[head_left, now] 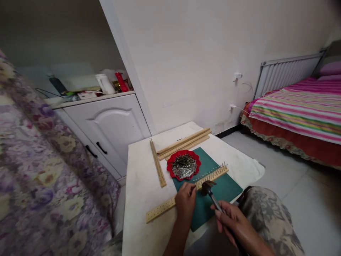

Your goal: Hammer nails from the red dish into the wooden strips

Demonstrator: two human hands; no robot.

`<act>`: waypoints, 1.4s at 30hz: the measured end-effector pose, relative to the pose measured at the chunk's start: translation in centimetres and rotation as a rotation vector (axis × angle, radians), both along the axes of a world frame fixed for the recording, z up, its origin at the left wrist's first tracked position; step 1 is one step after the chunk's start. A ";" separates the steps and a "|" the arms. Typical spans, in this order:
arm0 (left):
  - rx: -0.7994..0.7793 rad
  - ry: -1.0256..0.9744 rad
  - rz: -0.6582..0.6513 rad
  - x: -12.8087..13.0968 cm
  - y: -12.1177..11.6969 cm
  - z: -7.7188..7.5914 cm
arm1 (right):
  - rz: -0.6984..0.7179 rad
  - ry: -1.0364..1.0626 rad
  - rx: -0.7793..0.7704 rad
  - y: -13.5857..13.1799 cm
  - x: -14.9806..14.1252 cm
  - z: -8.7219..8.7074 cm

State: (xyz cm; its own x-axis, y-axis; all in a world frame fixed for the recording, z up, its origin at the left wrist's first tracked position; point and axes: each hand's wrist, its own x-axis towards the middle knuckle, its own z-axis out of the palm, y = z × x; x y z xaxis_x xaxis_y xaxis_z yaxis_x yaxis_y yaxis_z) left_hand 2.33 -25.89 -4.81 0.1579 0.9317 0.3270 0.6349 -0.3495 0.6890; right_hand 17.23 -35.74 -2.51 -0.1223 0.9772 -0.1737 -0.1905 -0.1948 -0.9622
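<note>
My left hand (185, 203) is closed in a pinch on the wooden strip (165, 207), at the spot where the row of upright nails (213, 172) ends; what its fingertips hold is too small to name. My right hand (232, 219) grips the handle of a hammer (209, 189), whose dark head hovers just right of my left fingers, over the strip. The strip lies slantwise across a green cutting mat (226, 187). A red dish (183, 165) heaped with loose nails sits at the mat's far left corner.
The work sits on a small white table (141, 185). More wooden strips (183, 142) lie at its far edge and one (157, 163) left of the dish. A white cabinet (112, 128) stands behind, a flowered sofa (39, 170) left, a striped bed (298, 110) right, my knee (269, 213) beside the table.
</note>
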 end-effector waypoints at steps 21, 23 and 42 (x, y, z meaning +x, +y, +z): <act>0.065 0.473 0.068 -1.9 6.0 4.1 | 0.090 0.058 -0.107 -1.1 -0.1 -3.1; 0.005 0.584 0.085 -1.7 6.8 4.3 | 0.093 0.056 -0.107 -0.9 -0.1 -3.1; -0.028 0.774 -0.048 -1.4 8.0 5.9 | 0.092 0.012 -0.071 -0.8 -0.2 -3.7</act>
